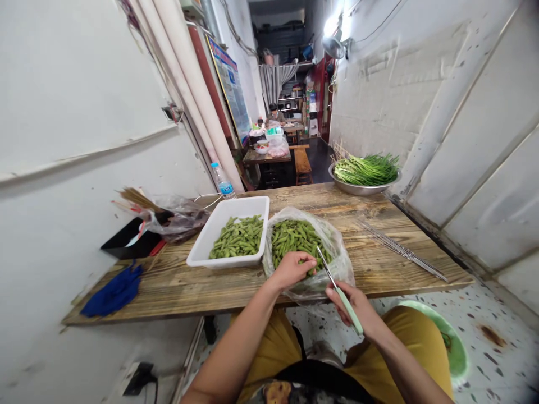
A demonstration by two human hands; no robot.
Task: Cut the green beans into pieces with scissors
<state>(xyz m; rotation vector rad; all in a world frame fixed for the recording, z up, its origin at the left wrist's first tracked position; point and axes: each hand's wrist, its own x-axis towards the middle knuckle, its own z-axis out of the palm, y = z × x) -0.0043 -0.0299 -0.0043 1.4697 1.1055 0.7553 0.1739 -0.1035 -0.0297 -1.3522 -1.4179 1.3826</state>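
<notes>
**Scissors up, fingertips in close over the edamame**

And here's the pairing over the clear plastic bag [343, 270]: left hand [290, 269] above the edamame pods [288, 238] heaped inside, right hand [365, 307] with the green-handled scissors [348, 310], tip angled up towards those fingers! It looks like trimming work, and good form would mean presenting one pod end at a time, fingertips well back from the blades, with short, controlled snips. The white plastic tray [217, 224], just beside the bag, has its own spread of pods, seemingly a handy drop spot.

Now the fingers! The left's curl in near the thumb, green showing right beside them; whether they pinch a pod, there's no telling. The right's are wrapped round the scissor handle, though how far the blades are parted can't be made out.
</notes>
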